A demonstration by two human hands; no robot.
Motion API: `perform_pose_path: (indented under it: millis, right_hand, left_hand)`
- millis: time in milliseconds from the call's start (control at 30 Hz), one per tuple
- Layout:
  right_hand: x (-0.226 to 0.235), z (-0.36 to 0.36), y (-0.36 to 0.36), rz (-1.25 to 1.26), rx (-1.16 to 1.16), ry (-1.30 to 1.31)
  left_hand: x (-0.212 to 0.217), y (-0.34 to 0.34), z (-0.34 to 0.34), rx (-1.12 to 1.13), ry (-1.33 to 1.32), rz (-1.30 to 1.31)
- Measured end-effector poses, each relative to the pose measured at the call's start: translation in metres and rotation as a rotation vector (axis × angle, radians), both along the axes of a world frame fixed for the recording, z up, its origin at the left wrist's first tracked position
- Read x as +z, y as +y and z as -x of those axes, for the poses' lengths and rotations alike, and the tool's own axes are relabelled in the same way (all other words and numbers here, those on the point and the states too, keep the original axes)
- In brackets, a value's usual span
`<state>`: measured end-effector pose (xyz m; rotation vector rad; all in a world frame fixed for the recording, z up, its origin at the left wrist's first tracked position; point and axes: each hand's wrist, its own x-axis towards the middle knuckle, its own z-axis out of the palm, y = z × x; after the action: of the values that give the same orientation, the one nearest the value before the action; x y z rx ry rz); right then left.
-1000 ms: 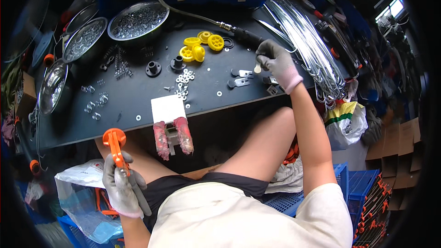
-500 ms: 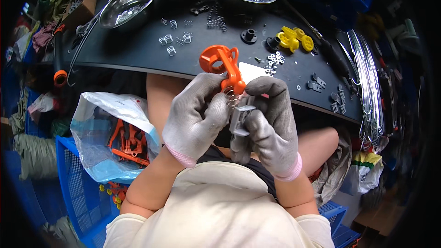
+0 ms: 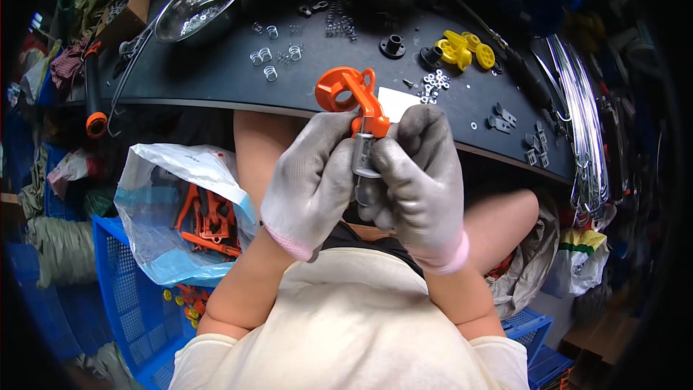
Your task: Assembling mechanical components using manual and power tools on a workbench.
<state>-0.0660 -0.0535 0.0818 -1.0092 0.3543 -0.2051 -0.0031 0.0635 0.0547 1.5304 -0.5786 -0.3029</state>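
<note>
In front of my lap, both gloved hands are closed around one small assembly. My left hand (image 3: pixel 304 184) grips an orange plastic part (image 3: pixel 369 107) with a round ring at its upper end. A small grey bracket (image 3: pixel 366 159) sits against the lower end of that orange part. My right hand (image 3: pixel 427 188) pinches the bracket, its thumb on the bracket's side. The fingers hide much of the joint, and no spring shows there now. Just beyond the hands, a white card-like piece (image 3: pixel 395 103) lies at the table edge.
The dark table (image 3: pixel 195 83) holds loose springs (image 3: pixel 270 73), yellow wheels (image 3: pixel 456 50), black flanged bushings (image 3: pixel 392 47), white washers (image 3: pixel 434 85) and metal clips (image 3: pixel 502 119). Metal bowls (image 3: pixel 198 11) stand behind. At left, a plastic bag (image 3: pixel 155 238) of orange parts rests by a blue crate (image 3: pixel 119 282).
The grey bracket has moved up and left onto the orange part's lower end, upright now. The spring that showed between them is out of sight. My right hand has shifted closer to the left.
</note>
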Motion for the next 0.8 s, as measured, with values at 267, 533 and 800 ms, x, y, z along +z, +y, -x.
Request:
perform_pose_path:
  millis: [267, 533, 800]
  right_hand:
    - [-0.005, 0.019, -0.026, 0.532, 0.107, -0.2]
    - [-0.033, 0.136, -0.36, 1.818, -0.858, 0.919]
    - [-0.029, 0.131, -0.461, 1.836, -0.511, 1.57]
  left_hand:
    - [0.01, -0.009, 0.025, 0.038, 0.203, 0.058]
    - [-0.014, 0.043, 0.042, 0.051, 0.217, -0.069]
    - [-0.007, 0.014, 0.031, 0.137, 0.315, -0.027]
